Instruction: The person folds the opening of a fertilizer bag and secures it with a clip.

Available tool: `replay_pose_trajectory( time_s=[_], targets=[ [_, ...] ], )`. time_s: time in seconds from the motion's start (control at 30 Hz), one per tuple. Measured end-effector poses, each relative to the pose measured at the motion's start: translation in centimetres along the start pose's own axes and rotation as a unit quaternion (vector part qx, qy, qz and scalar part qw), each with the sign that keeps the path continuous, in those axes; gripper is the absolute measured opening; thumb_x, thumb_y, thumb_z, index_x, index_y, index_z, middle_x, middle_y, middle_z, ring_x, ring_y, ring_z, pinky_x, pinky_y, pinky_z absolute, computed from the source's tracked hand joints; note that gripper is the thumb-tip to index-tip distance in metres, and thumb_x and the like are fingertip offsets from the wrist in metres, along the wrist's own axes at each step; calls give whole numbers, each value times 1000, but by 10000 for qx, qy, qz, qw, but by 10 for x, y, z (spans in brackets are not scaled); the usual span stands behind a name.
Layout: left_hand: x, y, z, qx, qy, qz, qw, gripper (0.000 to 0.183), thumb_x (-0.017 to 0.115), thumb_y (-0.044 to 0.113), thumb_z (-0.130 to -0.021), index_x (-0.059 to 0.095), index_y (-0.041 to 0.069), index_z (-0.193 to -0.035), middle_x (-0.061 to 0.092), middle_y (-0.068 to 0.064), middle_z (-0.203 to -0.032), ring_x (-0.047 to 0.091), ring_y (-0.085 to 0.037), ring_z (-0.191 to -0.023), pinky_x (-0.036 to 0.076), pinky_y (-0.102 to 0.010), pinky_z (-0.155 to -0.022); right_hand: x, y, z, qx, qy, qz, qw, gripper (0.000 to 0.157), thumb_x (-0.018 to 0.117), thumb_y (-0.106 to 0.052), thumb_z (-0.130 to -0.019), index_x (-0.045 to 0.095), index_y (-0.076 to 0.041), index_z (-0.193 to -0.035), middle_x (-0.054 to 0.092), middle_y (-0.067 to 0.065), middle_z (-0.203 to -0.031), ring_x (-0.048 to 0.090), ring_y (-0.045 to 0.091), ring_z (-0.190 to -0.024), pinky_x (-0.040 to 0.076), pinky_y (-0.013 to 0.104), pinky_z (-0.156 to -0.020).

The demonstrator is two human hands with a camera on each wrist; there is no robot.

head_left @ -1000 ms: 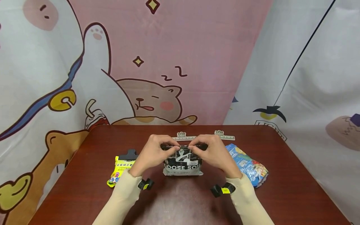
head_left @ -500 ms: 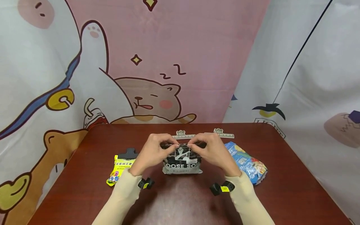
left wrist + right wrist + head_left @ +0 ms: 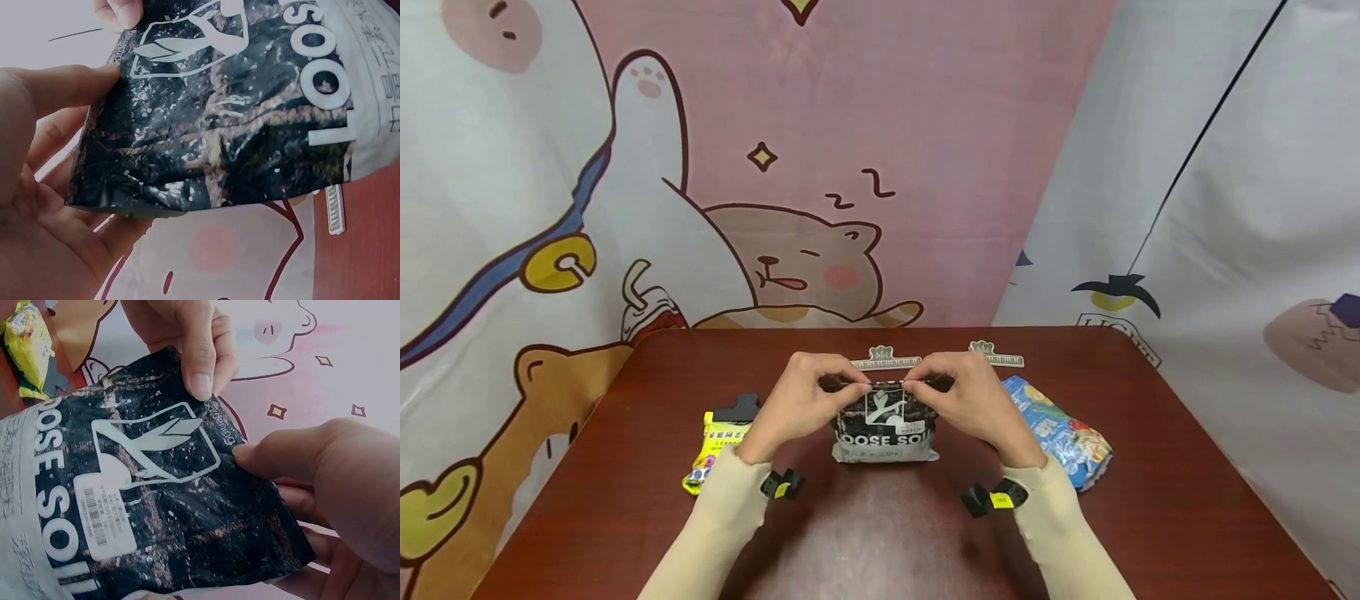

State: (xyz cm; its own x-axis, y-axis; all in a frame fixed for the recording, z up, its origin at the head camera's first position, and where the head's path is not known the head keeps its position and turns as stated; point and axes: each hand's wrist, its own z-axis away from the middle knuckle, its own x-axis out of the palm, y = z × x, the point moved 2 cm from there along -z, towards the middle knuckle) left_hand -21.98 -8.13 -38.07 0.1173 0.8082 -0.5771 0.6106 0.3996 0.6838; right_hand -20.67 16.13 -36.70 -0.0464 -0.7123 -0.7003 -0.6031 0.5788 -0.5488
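Note:
A black and white bag of soil (image 3: 883,437), printed "LOOSE SOIL", stands upright at the middle of the table. My left hand (image 3: 801,398) pinches its top edge left of centre, thumb on the front and fingers behind. On the right of the same edge, my right hand (image 3: 968,398) pinches in a like way. In the left wrist view the bag's dark front (image 3: 206,125) fills most of the frame. The right wrist view shows a barcode sticker (image 3: 103,515) on the bag and both thumbs near its top edge.
A yellow packet (image 3: 718,450) with a black clip (image 3: 739,408) on top lies at the left. To the right is a crumpled blue bag (image 3: 1060,437). Two keyboard-patterned clips, a left one (image 3: 886,360) and a right one (image 3: 1000,358), lie at the table's far edge.
My left hand has slid slightly left along the bag's top edge, so the thumbs are a little farther apart. The right hand keeps its hold. The head view has shifted slightly.

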Motion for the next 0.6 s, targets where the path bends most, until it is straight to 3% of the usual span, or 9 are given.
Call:
replay_pose_trajectory(
  time_s=[0.27,0.6],
  targets=[
    [0,-1,0,-165,159,15,9997,9,77,15,-92,81,23,-89,75,13,-85,64,-6,-67,54,-27,-61,1,-1,-2,22,92,-4,10000,5,78,-20,-92,81,-24,-90,76,-11,-85,63,3,-69,53,26,-64],
    [-4,-4,0,-331,-77,246,9991,7,79,16,-91,81,22,-92,78,11,-89,71,-5,-75,58,-28,-70,-3,3,1,306,-143,-8,9994,9,79,-16,-91,80,-25,-92,76,-11,-89,65,4,-71,55,27,-65]
  ],
)
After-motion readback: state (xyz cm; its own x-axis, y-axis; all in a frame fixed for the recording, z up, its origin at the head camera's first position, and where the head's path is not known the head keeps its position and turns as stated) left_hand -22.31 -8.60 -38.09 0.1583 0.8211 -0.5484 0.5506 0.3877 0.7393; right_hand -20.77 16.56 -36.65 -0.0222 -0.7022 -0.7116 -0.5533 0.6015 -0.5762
